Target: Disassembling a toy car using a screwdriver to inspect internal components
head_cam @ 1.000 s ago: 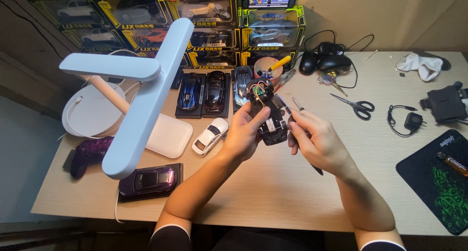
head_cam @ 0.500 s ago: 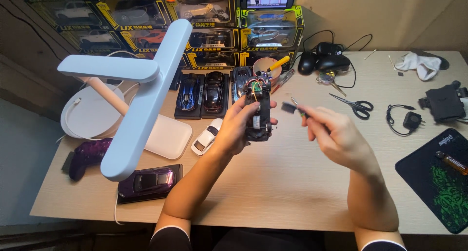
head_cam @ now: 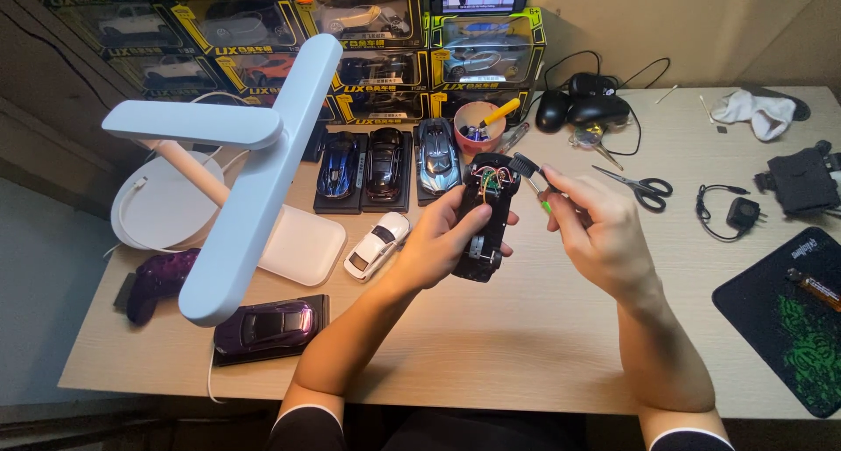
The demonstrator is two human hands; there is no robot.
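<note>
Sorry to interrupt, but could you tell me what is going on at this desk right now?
A person sits at a wooden desk, working on a model car. The left hand holds a black toy car chassis with its wiring exposed, above the desk. The right hand pinches a small tool at the chassis's far end. A white toy car lies nearby.

Toy car chassis [head_cam: 484, 219] in left hand [head_cam: 435, 243], scissors [head_cam: 641, 185] right of it, lamp [head_cam: 245, 179] left, boxed cars [head_cam: 368, 31] behind.
</note>
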